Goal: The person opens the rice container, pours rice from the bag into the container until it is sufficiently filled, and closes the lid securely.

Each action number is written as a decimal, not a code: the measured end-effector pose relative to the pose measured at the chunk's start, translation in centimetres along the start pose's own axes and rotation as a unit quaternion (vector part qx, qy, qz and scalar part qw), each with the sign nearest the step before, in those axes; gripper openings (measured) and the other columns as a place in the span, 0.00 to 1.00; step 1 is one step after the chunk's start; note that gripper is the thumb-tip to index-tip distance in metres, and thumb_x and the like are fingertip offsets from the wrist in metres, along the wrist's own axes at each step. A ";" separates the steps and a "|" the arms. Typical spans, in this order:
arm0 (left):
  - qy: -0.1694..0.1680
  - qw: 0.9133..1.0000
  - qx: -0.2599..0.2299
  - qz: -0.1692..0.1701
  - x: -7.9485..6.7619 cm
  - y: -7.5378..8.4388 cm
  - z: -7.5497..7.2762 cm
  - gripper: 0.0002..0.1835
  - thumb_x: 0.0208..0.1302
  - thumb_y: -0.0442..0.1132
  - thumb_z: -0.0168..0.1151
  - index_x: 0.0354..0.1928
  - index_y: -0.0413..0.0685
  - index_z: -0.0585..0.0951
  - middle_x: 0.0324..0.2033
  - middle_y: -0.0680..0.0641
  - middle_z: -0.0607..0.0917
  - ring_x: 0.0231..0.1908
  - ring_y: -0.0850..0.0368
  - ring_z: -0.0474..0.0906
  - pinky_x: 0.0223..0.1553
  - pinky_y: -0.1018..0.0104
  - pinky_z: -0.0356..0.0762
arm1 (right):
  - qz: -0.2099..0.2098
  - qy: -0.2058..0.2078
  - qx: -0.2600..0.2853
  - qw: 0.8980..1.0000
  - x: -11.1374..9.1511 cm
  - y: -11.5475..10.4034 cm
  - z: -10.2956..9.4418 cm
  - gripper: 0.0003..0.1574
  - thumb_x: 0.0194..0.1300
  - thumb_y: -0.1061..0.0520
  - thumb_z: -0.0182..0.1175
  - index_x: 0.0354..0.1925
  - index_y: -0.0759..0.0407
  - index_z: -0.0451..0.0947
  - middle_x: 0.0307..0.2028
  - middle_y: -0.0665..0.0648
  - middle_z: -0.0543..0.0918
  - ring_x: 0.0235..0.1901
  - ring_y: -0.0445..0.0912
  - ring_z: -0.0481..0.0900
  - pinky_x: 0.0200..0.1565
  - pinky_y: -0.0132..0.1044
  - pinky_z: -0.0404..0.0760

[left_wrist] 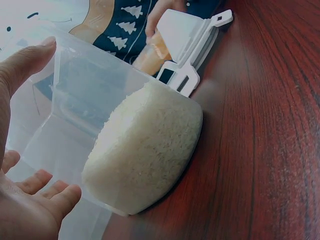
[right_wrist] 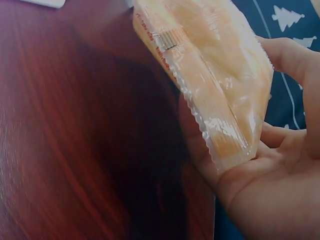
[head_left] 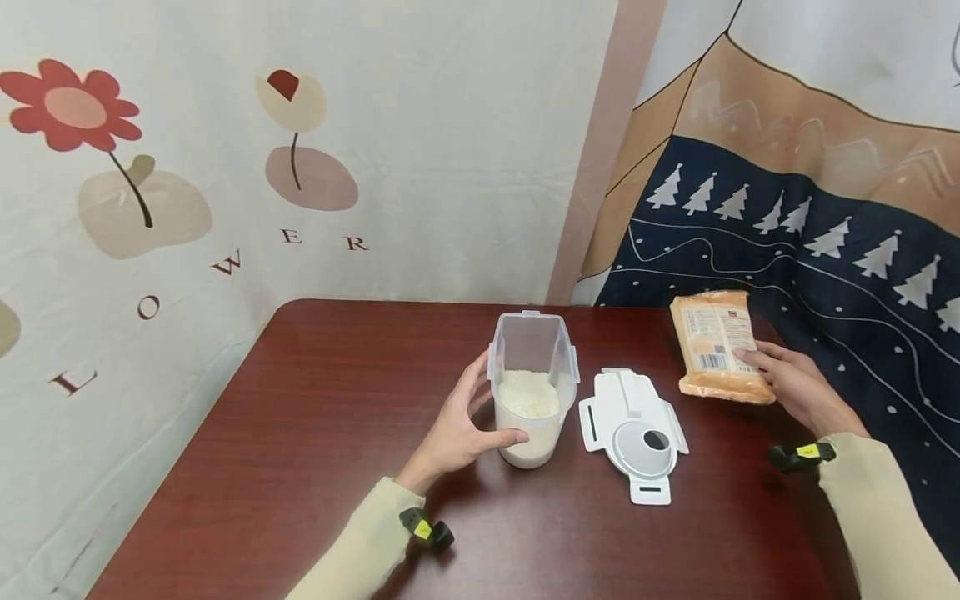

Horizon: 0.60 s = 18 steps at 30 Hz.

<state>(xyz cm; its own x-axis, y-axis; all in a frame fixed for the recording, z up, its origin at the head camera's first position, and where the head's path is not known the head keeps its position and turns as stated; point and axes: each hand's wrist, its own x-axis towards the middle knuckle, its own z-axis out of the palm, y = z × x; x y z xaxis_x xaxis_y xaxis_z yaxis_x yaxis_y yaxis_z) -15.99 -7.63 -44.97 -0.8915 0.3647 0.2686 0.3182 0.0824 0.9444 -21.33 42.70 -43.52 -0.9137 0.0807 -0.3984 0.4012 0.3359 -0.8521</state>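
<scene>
A clear plastic container [head_left: 534,425] partly filled with white rice [head_left: 527,394] stands upright on the table, its top uncovered. My left hand [head_left: 463,423] holds it from the left, thumb across the near side and fingers along the other side. In the left wrist view the rice [left_wrist: 150,145] shows through the container wall. At the right, my right hand [head_left: 806,385] grips an orange plastic packet [head_left: 716,346] by its right edge, thumb on top. The packet [right_wrist: 215,75] has a crimped seam and is tilted above the table in the right wrist view.
A white lid [head_left: 637,429] with side clips and a round cap lies flat between container and packet. The dark red wooden table [head_left: 337,400] ends at a patterned curtain [head_left: 450,150] behind and a navy tree-print cloth [head_left: 862,275] at right.
</scene>
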 end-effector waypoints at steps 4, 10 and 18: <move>0.001 1.000 0.001 0.001 0.1 0.1 -0.1 0.63 0.48 0.34 0.83 0.81 0.59 0.53 0.77 0.42 0.61 0.75 0.38 0.62 0.74 0.48 0.67 | 0.011 -0.006 -0.050 0.999 0.3 0.6 -0.3 0.67 0.72 0.26 0.52 0.81 0.67 0.32 0.51 0.52 0.76 0.38 0.34 0.80 0.42 0.28 0.85; 0.000 1.000 -0.001 -0.001 0.2 0.0 -0.1 0.63 0.47 0.33 0.83 0.81 0.59 0.53 0.77 0.42 0.61 0.75 0.39 0.62 0.75 0.48 0.66 | 0.014 -0.026 -0.105 0.994 0.8 1.1 -0.6 0.66 0.74 0.26 0.47 0.79 0.73 0.32 0.62 0.68 0.69 0.40 0.34 0.77 0.42 0.26 0.81; -0.001 1.000 -0.001 -0.004 0.0 0.0 0.0 0.63 0.48 0.34 0.83 0.81 0.60 0.52 0.77 0.42 0.61 0.75 0.38 0.62 0.75 0.49 0.66 | 0.031 -0.022 -0.152 0.988 0.9 1.5 -0.8 0.65 0.74 0.26 0.44 0.79 0.73 0.35 0.72 0.79 0.56 0.57 0.56 0.71 0.48 0.33 0.76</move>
<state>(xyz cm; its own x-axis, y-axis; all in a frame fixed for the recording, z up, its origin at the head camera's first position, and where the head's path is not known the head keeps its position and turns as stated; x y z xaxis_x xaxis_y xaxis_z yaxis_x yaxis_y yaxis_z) -16.05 -7.63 -44.99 -0.8939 0.3653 0.2598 0.3093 0.0830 0.9473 -21.58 43.99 -44.90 -0.8812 0.0722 -0.4672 0.4132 0.5977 -0.6870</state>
